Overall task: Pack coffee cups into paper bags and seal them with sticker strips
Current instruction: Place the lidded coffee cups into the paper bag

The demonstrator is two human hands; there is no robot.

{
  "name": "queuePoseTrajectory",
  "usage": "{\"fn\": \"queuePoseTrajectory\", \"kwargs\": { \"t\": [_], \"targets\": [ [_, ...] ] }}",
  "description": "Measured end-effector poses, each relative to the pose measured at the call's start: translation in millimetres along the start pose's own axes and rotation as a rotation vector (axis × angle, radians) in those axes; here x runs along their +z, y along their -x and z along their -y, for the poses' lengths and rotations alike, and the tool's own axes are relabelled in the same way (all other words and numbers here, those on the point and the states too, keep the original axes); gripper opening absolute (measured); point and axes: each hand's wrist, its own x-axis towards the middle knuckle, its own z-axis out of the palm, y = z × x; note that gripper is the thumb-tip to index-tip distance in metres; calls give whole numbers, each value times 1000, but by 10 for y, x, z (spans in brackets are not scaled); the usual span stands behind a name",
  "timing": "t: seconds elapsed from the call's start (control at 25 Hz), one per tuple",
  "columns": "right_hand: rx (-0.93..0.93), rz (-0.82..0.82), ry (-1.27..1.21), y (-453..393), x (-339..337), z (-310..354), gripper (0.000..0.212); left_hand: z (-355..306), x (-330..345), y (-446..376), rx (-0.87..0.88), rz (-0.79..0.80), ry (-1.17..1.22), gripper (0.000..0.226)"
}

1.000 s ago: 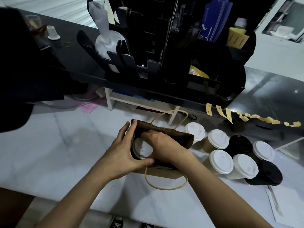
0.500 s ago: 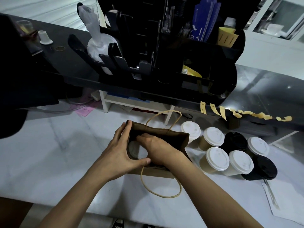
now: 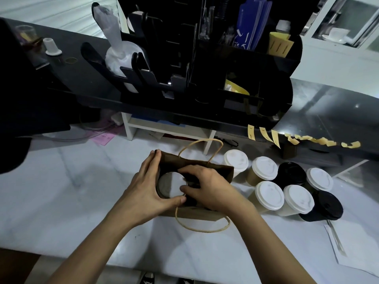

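While the left hand (image 3: pixel 152 188) cups the paper bag (image 3: pixel 217 171) mouth wide, the right hand (image 3: pixel 207 186) pinches the white-lidded cup (image 3: pixel 170 185), apparently seating it inside.

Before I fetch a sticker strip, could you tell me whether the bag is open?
Open: a white-lidded cup shows inside the brown paper bag.

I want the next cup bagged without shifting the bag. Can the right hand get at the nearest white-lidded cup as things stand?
Probably yes. The right hand is at the bag mouth, and the cup stands just to its right on the counter with its lid uncovered and nothing between them, though it must first let go of the bag.
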Motion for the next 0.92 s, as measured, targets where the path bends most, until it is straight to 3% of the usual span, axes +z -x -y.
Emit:
{"fn": "queuePoseTrajectory", "kwargs": {
  "t": [0.2,0.36,0.56,0.92],
  "targets": [
    [50,-233,-71,304,-242,-166,29,-16,1,-9,-2,0,-4,133],
    [98,-452,145,432,-268,-332,26,-21,-6,-33,5,2,-22,129],
    [180,-460,165,393,-239,-429,35,-60,-22,-74,19,13,-65,115],
    [145,-566,-46,320,-280,-526,30,-120,-31,-156,14,13,-102,129]
  ]
}}
